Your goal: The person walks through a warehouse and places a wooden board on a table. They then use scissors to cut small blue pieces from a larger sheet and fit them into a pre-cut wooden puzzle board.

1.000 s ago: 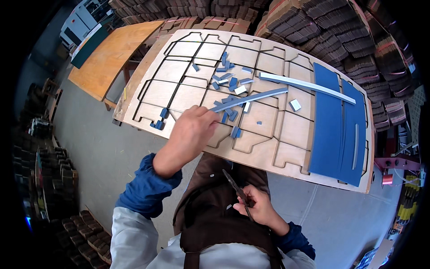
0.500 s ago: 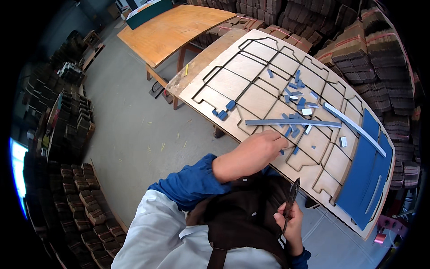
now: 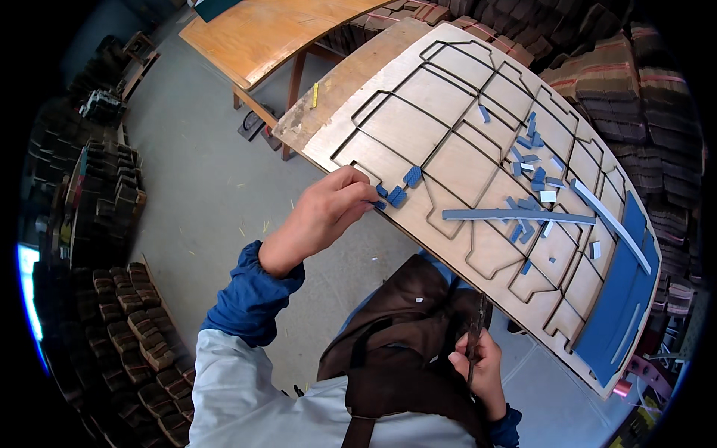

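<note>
A pale wooden die board (image 3: pixel 403 127) with dark lines set in it lies in front of me. My left hand (image 3: pixel 325 213) is at its near left edge, fingertips pinching a small blue foam piece (image 3: pixel 379 204). Right beside those fingertips, several blue foam blocks (image 3: pixel 396 197) sit on the board. My right hand (image 3: pixel 482 366), low in front of my apron, is closed around a dark, slender hand tool (image 3: pixel 475 332) pointing up; its exact kind is unclear.
Loose blue foam pieces (image 3: pixel 538 175) lie around the board's middle, with a long foam strip (image 3: pixel 515 216) among them. Blue foam sheets (image 3: pixel 616 287) and a pale-edged strip (image 3: pixel 609 224) cover its right end. Beyond stands an orange-brown table (image 3: pixel 261 45). Stacked cardboard (image 3: pixel 597 89) lines the back right.
My left hand has moved left from the board's near middle edge to the blocks at its left edge, carrying a blue foam piece. The right hand still holds its tool. The view has shifted.
</note>
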### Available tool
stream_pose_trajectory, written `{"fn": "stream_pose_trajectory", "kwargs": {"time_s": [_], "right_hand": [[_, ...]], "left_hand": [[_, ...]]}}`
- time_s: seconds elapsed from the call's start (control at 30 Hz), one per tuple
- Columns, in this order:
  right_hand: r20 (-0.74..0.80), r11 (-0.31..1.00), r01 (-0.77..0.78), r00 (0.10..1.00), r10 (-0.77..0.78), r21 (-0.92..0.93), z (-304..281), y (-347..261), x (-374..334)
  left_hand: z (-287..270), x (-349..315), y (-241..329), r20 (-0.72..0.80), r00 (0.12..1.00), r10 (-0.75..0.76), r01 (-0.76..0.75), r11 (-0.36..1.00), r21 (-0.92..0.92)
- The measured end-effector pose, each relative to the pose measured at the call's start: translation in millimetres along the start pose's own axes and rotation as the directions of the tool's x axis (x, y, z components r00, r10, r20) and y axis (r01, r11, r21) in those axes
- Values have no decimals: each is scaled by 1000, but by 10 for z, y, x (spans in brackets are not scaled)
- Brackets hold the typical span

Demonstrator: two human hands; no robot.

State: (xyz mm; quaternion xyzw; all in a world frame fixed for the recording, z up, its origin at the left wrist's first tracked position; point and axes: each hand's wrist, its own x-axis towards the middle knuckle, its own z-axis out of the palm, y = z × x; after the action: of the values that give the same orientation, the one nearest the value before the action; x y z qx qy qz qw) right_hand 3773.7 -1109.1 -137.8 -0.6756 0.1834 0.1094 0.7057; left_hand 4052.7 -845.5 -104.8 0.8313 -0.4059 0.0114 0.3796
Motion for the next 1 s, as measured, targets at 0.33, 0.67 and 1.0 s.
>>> {"fn": "stream_pose_trajectory", "kwargs": {"time_s": [0.33, 0.67, 1.0], "right_hand": [[-13, 1000, -8, 1000, 8, -8, 21, 24, 57], [-24, 999, -14, 1000, 15, 46, 10, 7, 101], [-23, 992, -125, 992, 124, -18, 49, -92, 224]], "left_hand": [[30, 85, -83, 37, 998, 52, -53, 999, 8], [28, 121, -74, 48, 997, 61, -64, 996, 60], [428, -246, 84, -317, 946, 65, 32, 956, 292]]}}
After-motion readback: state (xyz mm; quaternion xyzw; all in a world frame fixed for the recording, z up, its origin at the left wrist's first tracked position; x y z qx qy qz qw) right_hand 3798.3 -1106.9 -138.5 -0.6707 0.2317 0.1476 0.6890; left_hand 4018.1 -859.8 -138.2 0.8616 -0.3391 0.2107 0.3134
